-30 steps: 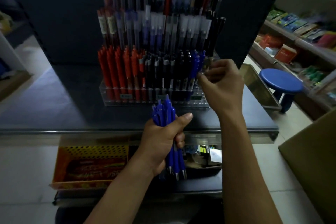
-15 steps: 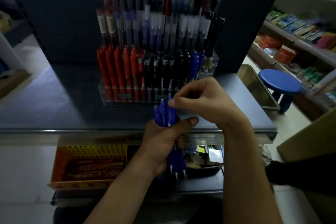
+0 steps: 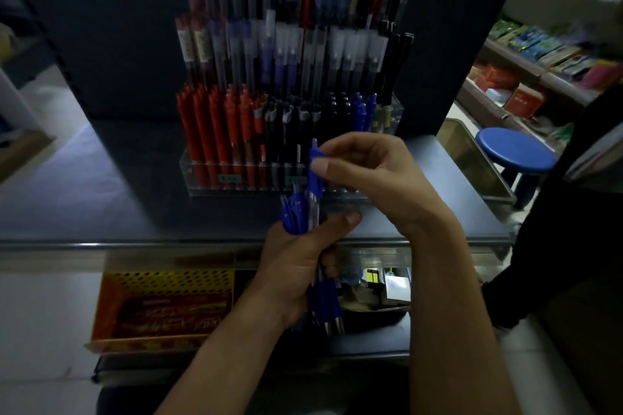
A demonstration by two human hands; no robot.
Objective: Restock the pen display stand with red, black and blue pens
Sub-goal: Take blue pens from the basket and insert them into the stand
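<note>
A clear tiered pen display stand [image 3: 236, 184] stands on the dark counter. Its front row holds red pens [image 3: 215, 131] on the left, black pens [image 3: 303, 131] in the middle and a few blue pens [image 3: 364, 109] at the right. My left hand [image 3: 296, 263] is closed around a bundle of blue pens [image 3: 293, 216], held upright in front of the stand. My right hand [image 3: 367, 175] pinches one blue pen [image 3: 315, 172] near its top, partly drawn up out of the bundle.
An orange perforated basket [image 3: 161, 283] with a red packet sits on a lower shelf under the counter [image 3: 101, 199]. A blue stool [image 3: 515, 150] stands at the right, before shelves of goods. A person's dark sleeve [image 3: 553, 246] is at the right edge.
My right hand came back from the blue pens in the stand's right end to the bundle, gripped one blue pen and lifted it upward. The dark sleeve came in at the right.
</note>
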